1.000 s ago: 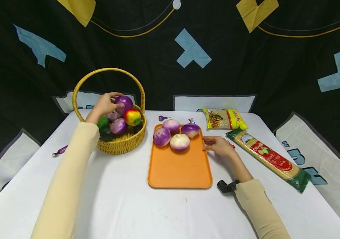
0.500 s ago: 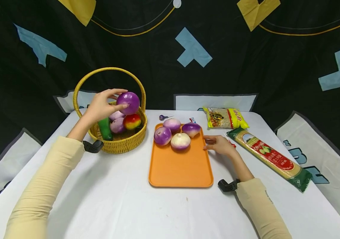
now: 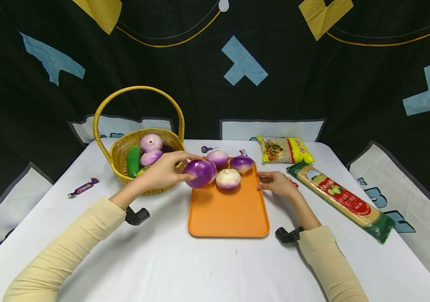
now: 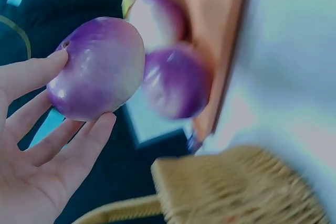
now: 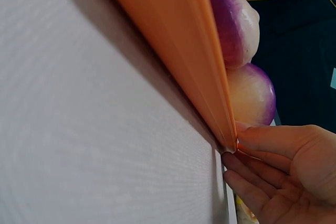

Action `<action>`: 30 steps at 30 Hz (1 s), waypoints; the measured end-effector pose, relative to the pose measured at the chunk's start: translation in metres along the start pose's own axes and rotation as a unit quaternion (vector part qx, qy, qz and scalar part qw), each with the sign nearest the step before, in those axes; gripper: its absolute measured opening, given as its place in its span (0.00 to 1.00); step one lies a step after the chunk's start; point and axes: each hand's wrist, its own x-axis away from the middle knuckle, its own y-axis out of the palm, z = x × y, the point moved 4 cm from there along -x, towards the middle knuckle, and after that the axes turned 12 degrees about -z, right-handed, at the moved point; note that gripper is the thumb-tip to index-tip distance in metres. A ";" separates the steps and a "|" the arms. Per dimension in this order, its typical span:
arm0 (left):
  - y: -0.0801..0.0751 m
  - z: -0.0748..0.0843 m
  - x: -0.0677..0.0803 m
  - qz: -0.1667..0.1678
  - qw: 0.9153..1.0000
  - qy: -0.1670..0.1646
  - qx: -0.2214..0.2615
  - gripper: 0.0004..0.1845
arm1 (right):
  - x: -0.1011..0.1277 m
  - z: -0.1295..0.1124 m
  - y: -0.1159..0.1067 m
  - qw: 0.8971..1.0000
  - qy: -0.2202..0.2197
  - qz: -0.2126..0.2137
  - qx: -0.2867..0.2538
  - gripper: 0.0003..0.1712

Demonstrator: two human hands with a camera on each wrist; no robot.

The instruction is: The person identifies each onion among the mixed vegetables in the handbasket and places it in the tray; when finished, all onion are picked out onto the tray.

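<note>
Item: purple onion (image 3: 198, 173), round, glossy, rigid-looking; judged light and liable to slip, so best taken across its widest girth. Location: held over the 10 o'clock corner of the orange tray (image 3: 228, 214), just beside three onions lying there. Left hand (image 3: 162, 171) grip: fingertips and thumb curled round the onion. Right hand (image 3: 278, 184): fingers relaxed, touching the tray's 3 o'clock edge on the worktop (image 3: 169, 264).
</note>
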 end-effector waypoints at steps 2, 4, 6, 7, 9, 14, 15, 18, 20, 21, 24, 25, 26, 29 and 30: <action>0.012 -0.001 -0.002 -0.015 1.000 0.007 0.014 0.27 | 0.000 0.000 0.000 1.000 0.000 0.000 0.002 0.32; 0.022 -0.003 -0.004 -0.029 0.999 0.007 0.036 0.27 | 0.000 0.000 0.000 1.000 0.000 -0.001 0.002 0.32; 0.031 -0.005 -0.005 -0.042 0.998 0.008 0.049 0.26 | 0.000 0.000 0.000 1.000 0.001 -0.002 0.005 0.32; 0.035 -0.006 -0.006 -0.046 0.998 0.008 0.051 0.26 | 0.000 0.000 0.000 1.000 0.001 -0.002 0.004 0.32; 0.043 -0.008 -0.008 -0.055 0.997 0.014 0.045 0.25 | 0.000 0.001 0.000 1.000 0.002 -0.002 0.003 0.32; 0.057 -0.013 -0.012 -0.075 0.997 0.016 0.026 0.26 | 0.000 0.001 0.000 1.000 0.006 -0.003 0.003 0.33; 0.058 -0.013 -0.012 -0.077 0.997 0.013 0.026 0.26 | 0.000 0.001 0.000 1.000 0.006 -0.003 0.000 0.33; 0.055 -0.013 -0.011 -0.078 0.996 0.004 0.034 0.27 | 0.000 0.001 0.000 1.000 0.003 -0.003 -0.002 0.33; 0.049 -0.012 -0.008 -0.074 0.996 -0.003 0.046 0.28 | 0.000 0.001 0.000 1.000 0.002 -0.002 -0.002 0.33; 0.044 -0.012 -0.007 -0.069 0.997 -0.007 0.047 0.28 | -0.001 0.002 0.000 1.000 0.004 -0.001 -0.004 0.33; 0.027 -0.013 0.000 -0.049 0.998 -0.019 0.040 0.28 | 0.000 0.002 0.000 1.000 0.004 0.000 0.003 0.33; 0.020 -0.014 0.002 -0.047 0.998 -0.023 0.042 0.27 | 0.000 0.002 0.000 1.000 0.004 0.000 0.002 0.33; 0.013 -0.014 0.005 -0.046 0.998 -0.027 0.043 0.27 | -0.001 0.002 0.000 1.000 0.004 -0.001 0.002 0.33; -0.007 -0.017 0.011 -0.055 0.997 -0.035 0.045 0.28 | 0.000 0.002 -0.001 1.000 0.008 -0.002 0.005 0.33; -0.014 -0.019 0.012 -0.057 0.997 -0.042 0.042 0.28 | 0.000 0.002 -0.001 1.000 0.008 -0.002 0.004 0.33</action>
